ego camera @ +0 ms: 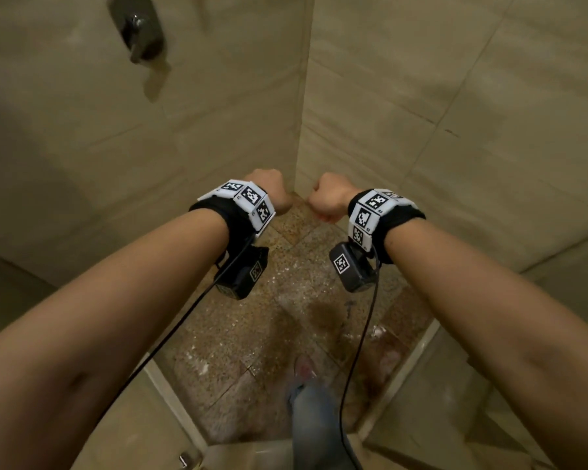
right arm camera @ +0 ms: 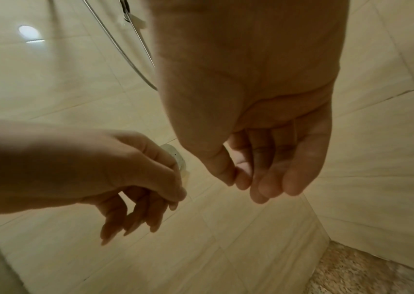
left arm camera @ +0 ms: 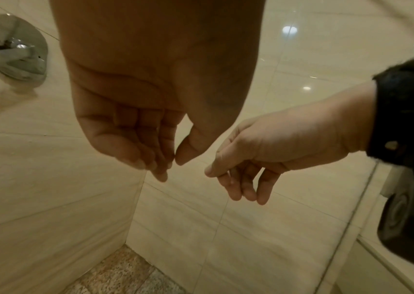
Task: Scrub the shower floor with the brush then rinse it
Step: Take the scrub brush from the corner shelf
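The shower valve handle (ego camera: 138, 28) is mounted on the far-left wall, up and left of the left hand (ego camera: 272, 193), so the left hand is judged nearer to it than the right hand (ego camera: 330, 200). Both hands hang side by side over the far corner with fingers loosely curled and holding nothing. The speckled shower floor (ego camera: 252, 361) lies below them, wet and patchy; no brush is visible in any view.

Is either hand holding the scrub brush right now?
No: in the wrist views the left hand and right hand hang with loosely curled fingers, holding nothing, and no brush shows.
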Available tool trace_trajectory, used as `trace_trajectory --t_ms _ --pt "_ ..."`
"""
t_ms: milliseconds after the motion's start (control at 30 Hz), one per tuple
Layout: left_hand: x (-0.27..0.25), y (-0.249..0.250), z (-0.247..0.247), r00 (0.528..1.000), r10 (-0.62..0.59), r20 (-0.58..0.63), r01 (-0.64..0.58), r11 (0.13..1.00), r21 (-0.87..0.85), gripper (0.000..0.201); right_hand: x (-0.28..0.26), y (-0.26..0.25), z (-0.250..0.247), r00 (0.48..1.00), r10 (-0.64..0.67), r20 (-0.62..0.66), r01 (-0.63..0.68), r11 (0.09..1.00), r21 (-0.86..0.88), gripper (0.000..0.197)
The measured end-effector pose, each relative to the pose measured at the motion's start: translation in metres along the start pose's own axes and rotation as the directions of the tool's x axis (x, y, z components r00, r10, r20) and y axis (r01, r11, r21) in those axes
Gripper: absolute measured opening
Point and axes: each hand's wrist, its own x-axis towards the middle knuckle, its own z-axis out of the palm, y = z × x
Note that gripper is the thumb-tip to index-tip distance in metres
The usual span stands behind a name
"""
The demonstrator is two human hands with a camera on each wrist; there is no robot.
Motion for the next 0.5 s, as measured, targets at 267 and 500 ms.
trace_trajectory --t_ms 267,500 --pt "0.121 0.038 -0.036 0.999 -0.042 0.026 0.044 0.993 -0.106 0.029 0.134 0.014 -0.063 0.995 -0.101 -0.019 0.103 0.991 0.087 0.031" --pt "0.195 0.052 -0.055 0.995 -0.069 0.075 0.093 0.917 -0.389 0.025 0.189 0.010 -0.114 0.988 -0.154 -0.027 0.156 0.970 0.185 0.022"
